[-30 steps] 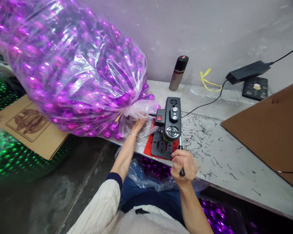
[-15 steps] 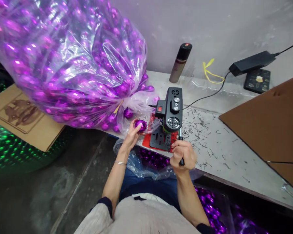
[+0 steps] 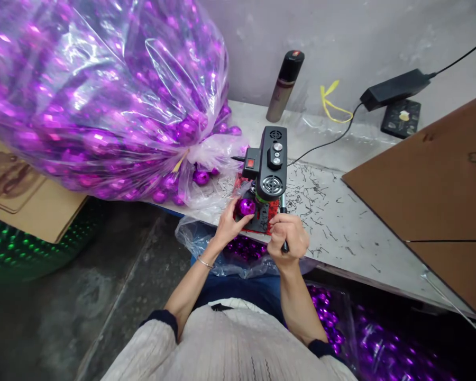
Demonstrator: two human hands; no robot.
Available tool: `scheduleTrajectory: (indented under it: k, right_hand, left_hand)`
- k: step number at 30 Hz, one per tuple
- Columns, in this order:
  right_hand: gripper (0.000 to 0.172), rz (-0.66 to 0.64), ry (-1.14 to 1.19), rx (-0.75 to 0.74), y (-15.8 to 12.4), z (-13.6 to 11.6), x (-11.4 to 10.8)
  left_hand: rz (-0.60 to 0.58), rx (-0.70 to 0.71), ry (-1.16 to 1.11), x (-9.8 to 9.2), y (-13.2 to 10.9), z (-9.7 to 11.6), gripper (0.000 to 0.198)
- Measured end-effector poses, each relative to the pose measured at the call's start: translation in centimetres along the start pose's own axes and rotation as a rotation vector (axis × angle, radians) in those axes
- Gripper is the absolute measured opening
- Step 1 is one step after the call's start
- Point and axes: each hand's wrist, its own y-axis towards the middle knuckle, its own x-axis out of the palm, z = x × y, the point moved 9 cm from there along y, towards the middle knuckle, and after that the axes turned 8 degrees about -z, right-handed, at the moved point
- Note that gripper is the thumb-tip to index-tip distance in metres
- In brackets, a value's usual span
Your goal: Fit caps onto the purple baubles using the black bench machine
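Observation:
A shiny purple ball ornament (image 3: 246,207) is between the thumb and fingers of my left hand (image 3: 230,223), at the left front of the black bench machine (image 3: 273,159). The machine has a red switch and round vents on top; its slotted base plate lies on a red sheet (image 3: 238,185). What is under the machine head is mostly hidden. My right hand (image 3: 289,237) is closed round the black-gripped lever (image 3: 284,245) at the machine's front right. Left of the machine lies a tied clear plastic bag (image 3: 150,106) full of purple ball ornaments.
Small dark wire pieces (image 3: 313,188) are scattered over the table (image 3: 341,222). Behind stand a spray can (image 3: 284,87), a yellow tie (image 3: 333,106) and a power adapter (image 3: 394,89). A cardboard box (image 3: 432,185) is at right. An open plastic bag of purple balls (image 3: 246,247) is below the table edge.
My left hand has moved the ball ornament right, from beside the base plate to the front of the machine head. My right hand stays on the lever. The whole view has shifted slightly.

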Motion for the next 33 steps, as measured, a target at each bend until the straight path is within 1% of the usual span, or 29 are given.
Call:
scheduleTrajectory:
  k: [5,8,13,18,20,23,27,30,33]
  right_hand:
    - [0.021,0.000,-0.012,-0.014,0.4,-0.3,-0.1]
    - [0.021,-0.002,-0.010,-0.010,0.4,-0.3,-0.1]
    - [0.021,-0.016,-0.010,-0.003,0.4,-0.3,0.0]
    - [0.021,-0.027,-0.021,0.003,0.2,-0.3,0.0]
    - [0.020,-0.024,-0.016,0.015,-0.3,0.0,0.1]
    - [0.018,-0.007,0.004,0.030,-1.5,0.7,0.6]
    - [0.022,0.051,0.029,-0.001,-3.0,1.3,1.2]
    - [0.024,0.088,0.030,-0.013,-3.6,1.6,1.5]
    - [0.025,0.106,0.027,-0.016,-3.8,1.7,1.6]
  left_hand:
    - [-0.078,0.142,0.131,0.8,0.4,1.5,0.062]
    - [-0.103,0.189,0.179,1.0,0.9,2.0,0.062]
    - [-0.096,0.195,0.207,1.8,2.1,1.7,0.062]
    - [-0.012,0.183,0.152,2.2,1.5,0.9,0.067]
    - [0.000,0.184,0.133,2.2,1.1,0.7,0.067]
    - [0.001,0.197,0.127,2.2,1.0,0.7,0.067]
    - [0.011,0.231,0.113,2.1,1.1,0.9,0.066]
    - [0.011,0.240,0.100,2.0,1.0,1.0,0.066]
    - [0.004,0.219,0.104,2.1,1.0,0.8,0.066]
